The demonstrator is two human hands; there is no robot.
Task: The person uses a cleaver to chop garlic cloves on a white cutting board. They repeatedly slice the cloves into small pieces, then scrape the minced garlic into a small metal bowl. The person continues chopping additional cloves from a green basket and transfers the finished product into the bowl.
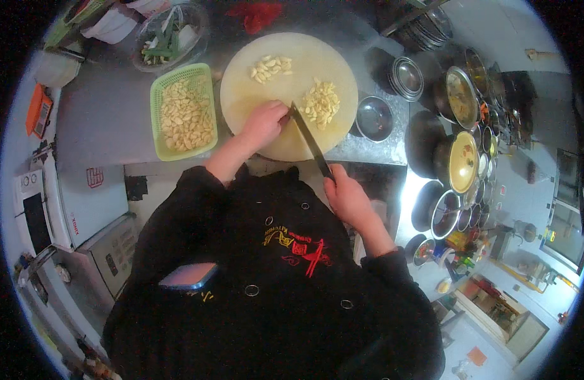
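My right hand (349,197) grips the handle of a kitchen knife (309,139). Its blade slants up and left over a round, pale cutting board (244,109), with the tip near my left fingers. My left hand (265,119) rests on the board with curled fingers beside the blade; whatever lies under the fingertips is hidden. Whole peeled garlic cloves (271,69) form a small pile at the far side of the board. Right of the blade is a heap of cut garlic (322,103). A green plastic basket (155,114) left of the board holds many peeled garlic cloves (185,118).
A steel bowl (374,118) stands right of the board, with stacked steel bowls (407,78) beyond it. Scallions in a plastic bag (166,45) lie behind the basket. Pots and a yellow lidded pan (463,162) line the right counter. The steel worktable's (101,118) front edge is close to my body.
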